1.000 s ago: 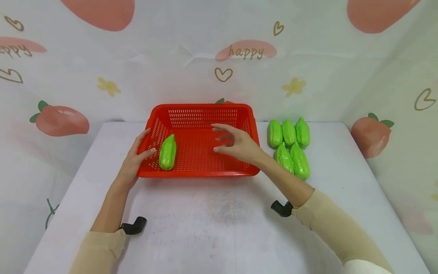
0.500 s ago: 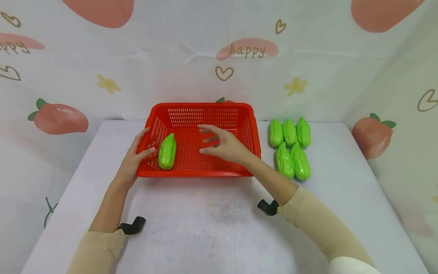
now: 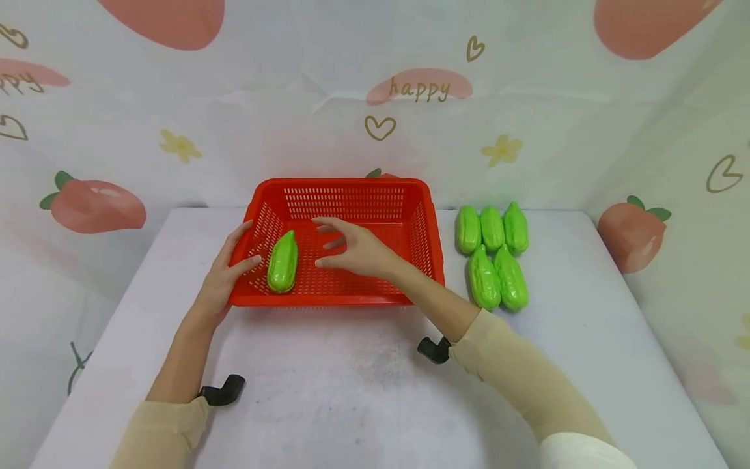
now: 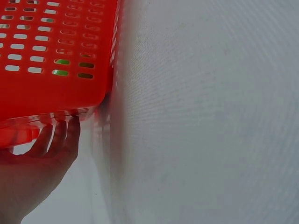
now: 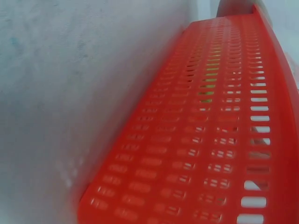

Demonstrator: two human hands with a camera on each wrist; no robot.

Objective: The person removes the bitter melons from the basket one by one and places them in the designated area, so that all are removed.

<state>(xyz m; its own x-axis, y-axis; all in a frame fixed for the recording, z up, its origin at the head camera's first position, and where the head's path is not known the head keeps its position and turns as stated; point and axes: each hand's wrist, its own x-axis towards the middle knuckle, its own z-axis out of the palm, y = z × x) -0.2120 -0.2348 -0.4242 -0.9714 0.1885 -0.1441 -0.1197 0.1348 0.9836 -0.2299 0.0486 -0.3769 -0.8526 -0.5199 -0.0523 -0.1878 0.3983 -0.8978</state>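
Observation:
A red plastic basket (image 3: 346, 299) with slotted walls stands at the back of the table. My left hand (image 3: 217, 283) grips its left side, thumb over the rim and fingers along the outer wall; the left wrist view shows those fingers (image 4: 72, 135) against the wall. Inside, near the left end, lies one glossy green vegetable (image 3: 283, 264), ridged and pointed like a bitter melon. Over the basket, to the right of that vegetable, my right hand (image 3: 360, 251) holds nothing, its fingers loosely bent and pointing left. In the right wrist view the basket's front wall (image 5: 187, 140) hides this hand.
Several matching green vegetables (image 3: 484, 277) lie in two rows on the white table (image 3: 351, 391), right of the basket. A printed cloth (image 3: 293, 85) hangs behind the table. Black curved pieces (image 3: 435, 350) sit at both sleeve cuffs.
My right hand has moved left across the basket, nearer to the green vegetable in it. The left hand keeps its hold on the basket, which stays in place.

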